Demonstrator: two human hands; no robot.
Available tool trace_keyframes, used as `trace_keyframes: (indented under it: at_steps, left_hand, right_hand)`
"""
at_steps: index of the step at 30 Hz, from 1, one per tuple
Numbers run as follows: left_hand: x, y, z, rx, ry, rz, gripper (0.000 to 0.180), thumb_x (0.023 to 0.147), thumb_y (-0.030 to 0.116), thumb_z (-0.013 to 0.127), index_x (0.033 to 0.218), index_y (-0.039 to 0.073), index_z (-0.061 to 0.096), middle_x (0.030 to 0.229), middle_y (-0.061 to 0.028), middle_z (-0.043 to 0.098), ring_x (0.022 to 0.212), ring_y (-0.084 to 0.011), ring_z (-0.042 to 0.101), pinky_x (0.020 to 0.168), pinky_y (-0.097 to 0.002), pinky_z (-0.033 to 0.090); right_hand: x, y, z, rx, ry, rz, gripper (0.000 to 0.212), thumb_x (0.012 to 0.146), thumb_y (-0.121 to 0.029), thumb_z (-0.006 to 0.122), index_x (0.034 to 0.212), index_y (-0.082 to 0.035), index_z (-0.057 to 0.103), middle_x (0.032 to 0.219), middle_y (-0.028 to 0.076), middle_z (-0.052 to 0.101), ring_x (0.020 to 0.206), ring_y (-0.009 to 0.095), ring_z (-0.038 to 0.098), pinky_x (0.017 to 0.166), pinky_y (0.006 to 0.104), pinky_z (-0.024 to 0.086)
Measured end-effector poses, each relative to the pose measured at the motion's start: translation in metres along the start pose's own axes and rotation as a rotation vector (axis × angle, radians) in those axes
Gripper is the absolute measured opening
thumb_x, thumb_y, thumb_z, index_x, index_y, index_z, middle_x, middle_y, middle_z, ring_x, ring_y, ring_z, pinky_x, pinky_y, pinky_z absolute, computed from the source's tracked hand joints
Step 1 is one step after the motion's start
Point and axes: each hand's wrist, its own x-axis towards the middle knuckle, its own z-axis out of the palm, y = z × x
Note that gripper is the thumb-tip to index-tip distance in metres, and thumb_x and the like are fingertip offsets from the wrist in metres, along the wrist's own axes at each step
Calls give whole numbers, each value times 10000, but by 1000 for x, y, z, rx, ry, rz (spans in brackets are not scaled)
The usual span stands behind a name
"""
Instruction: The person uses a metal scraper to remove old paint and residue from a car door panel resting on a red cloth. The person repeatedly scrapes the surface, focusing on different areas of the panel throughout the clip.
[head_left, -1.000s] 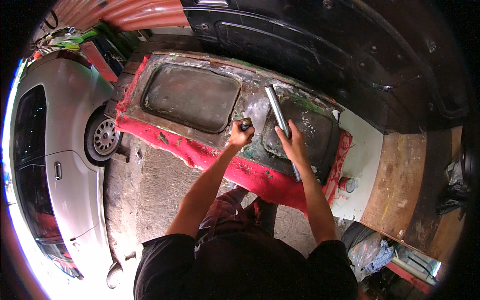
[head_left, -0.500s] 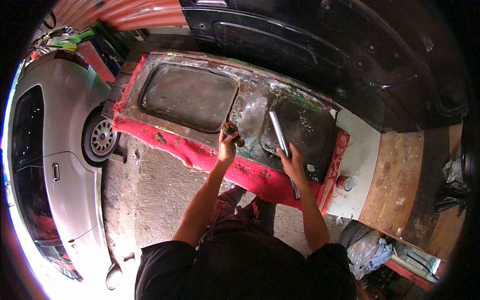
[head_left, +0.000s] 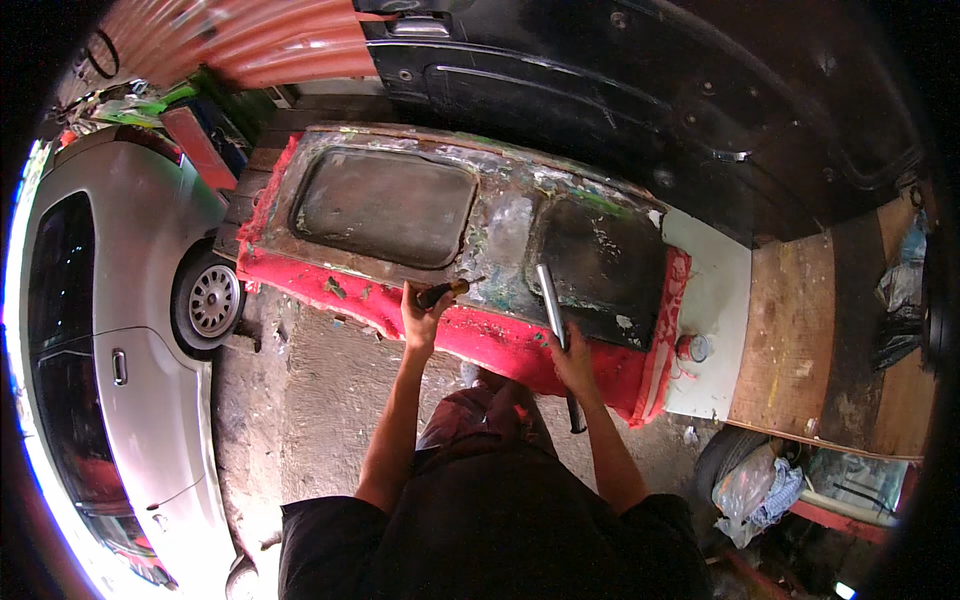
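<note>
My left hand (head_left: pixel 420 318) is closed around a short tool (head_left: pixel 436 294) with a dark handle and a yellowish collar. Its thin tip points right, over the near edge of a worn panel (head_left: pixel 510 222); whether it is a chisel or a screwdriver is unclear. In my right hand (head_left: pixel 573 360) is a silver metal bar (head_left: pixel 549 298), gripped near its middle and slanting up and left, its darker lower end below my hand. Two rounded recesses and flaking paint mark the panel, which lies on a red cloth (head_left: pixel 480 340) with paint flakes on it.
A silver car (head_left: pixel 150 260) stands at the left. Behind the panel rises a large black vehicle panel (head_left: pixel 560 90). To the right, a small can (head_left: pixel 692 347) sits on a white board (head_left: pixel 715 300), beside wooden planks (head_left: pixel 785 340). Bags and a tyre (head_left: pixel 722 462) lie below.
My left hand has drawn back and left from the panel, and its tool now points right. My right hand has come slightly nearer with the bar. The view has shifted a little.
</note>
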Motion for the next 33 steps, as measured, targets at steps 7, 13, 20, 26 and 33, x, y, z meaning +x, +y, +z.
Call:
trace_keyframes:
  at_steps: [7,13,20,26,33]
  left_hand:
    - [-47,-10,-39,59,93,-18,312,764,-108,663,893,57,433,907,-56,507,863,-190,598,800,-397,587]
    - [-80,20,-37,-154,157,-161,249,822,-87,596,904,65,416,902,-45,456,801,-165,569,779,-420,603]
    - [-80,28,-41,-202,209,-156,233,894,2,537,1092,89,451,913,-56,536,798,-164,578,730,-439,587]
    - [-50,29,-54,-103,55,-197,276,914,47,559,1162,110,454,909,-73,581,712,-160,595,623,-336,536]
    - [-25,20,-59,-91,-38,-185,443,927,33,561,1305,91,338,985,-84,531,753,-159,560,610,-312,515]
  right_hand:
    - [-8,30,60,92,32,55,279,967,-329,532,1115,-97,487,596,54,560,448,171,542,379,355,383]
    - [-12,-4,111,-25,133,-64,346,982,-401,466,1121,-84,475,661,190,601,610,428,605,498,496,427]
    - [-35,-40,135,60,-53,-35,298,983,-356,484,1061,-69,470,604,154,568,552,295,618,485,436,438]
    - [-32,-31,134,-5,166,110,336,989,-387,441,1092,-68,457,709,253,608,680,476,609,547,560,434]
    - [-50,-45,155,172,27,10,318,989,-356,463,1051,-46,499,615,164,523,536,330,542,514,453,407]
